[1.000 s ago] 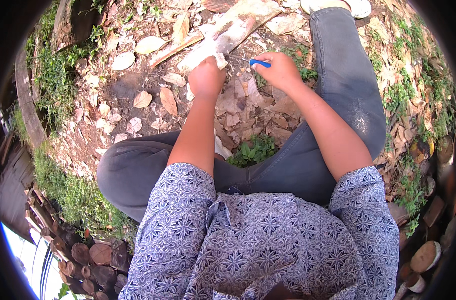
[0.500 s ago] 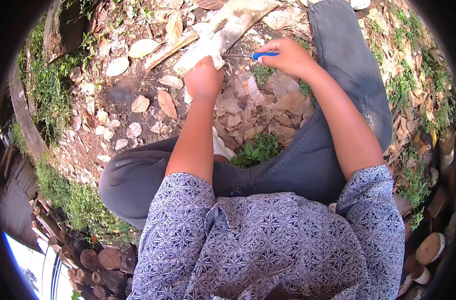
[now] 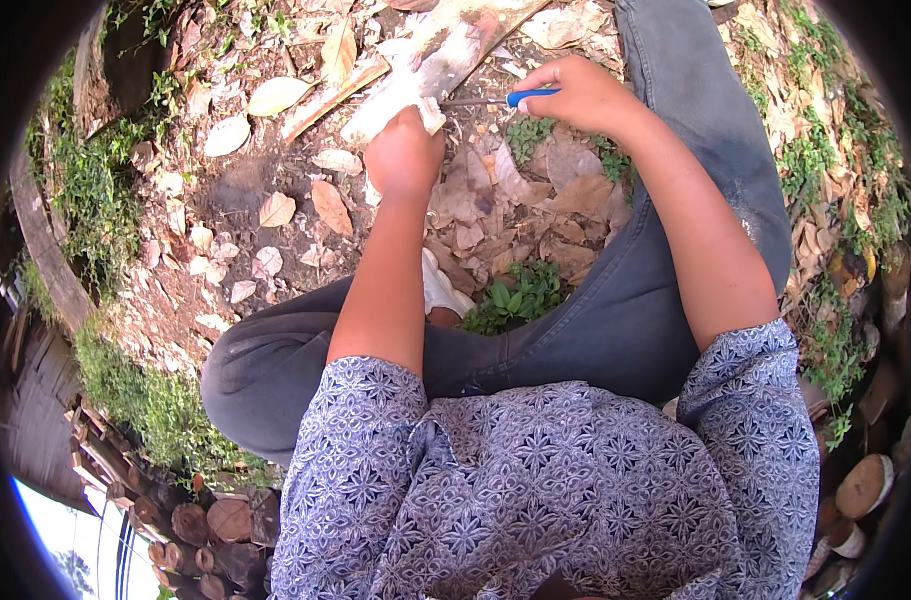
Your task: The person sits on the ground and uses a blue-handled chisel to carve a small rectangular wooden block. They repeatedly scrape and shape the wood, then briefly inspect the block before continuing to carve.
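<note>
From here, my right fingers (image 3: 547, 73) grip the blue-handled tool (image 3: 523, 98), its shaft (image 3: 475, 101) pointing left toward the pale piece (image 3: 431, 114) my left fingers (image 3: 407, 121) clutch.

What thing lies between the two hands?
In the head view, a thin shaft runs from the blue handle in the right hand toward the pale piece in the left hand.
</note>
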A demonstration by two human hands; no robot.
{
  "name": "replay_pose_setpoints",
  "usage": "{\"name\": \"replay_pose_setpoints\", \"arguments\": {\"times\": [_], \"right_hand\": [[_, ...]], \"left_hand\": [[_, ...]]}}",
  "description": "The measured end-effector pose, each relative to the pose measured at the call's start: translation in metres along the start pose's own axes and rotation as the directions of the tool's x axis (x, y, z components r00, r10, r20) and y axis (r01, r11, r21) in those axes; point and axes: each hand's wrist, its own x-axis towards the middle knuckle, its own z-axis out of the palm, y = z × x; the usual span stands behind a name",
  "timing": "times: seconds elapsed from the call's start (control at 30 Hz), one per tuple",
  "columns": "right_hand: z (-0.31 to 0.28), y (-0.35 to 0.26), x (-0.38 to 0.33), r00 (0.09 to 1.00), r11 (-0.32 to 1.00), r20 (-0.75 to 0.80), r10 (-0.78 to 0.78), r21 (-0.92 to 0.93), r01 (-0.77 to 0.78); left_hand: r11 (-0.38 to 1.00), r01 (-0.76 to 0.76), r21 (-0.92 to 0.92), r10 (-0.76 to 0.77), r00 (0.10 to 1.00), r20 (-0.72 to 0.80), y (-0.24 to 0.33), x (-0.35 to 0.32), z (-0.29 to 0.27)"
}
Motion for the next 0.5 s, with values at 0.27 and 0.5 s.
{"name": "replay_pose_setpoints", "arguments": {"times": [0.27, 0.5], "right_hand": [[-0.001, -0.006, 0.003, 0.996, 0.995, 0.005, -0.088, -0.04, 0.089], [-0.006, -0.006, 0.0, 0.999, 0.999, 0.014, -0.038, 0.029, 0.038]], "left_hand": [[0.999, 0.012, 0.03, -0.013, 0.999, 0.03, -0.001, 0.001, 0.002], [1.0, 0.014, 0.019, -0.014, 1.0, 0.006, 0.0, 0.0, 0.004]]}}
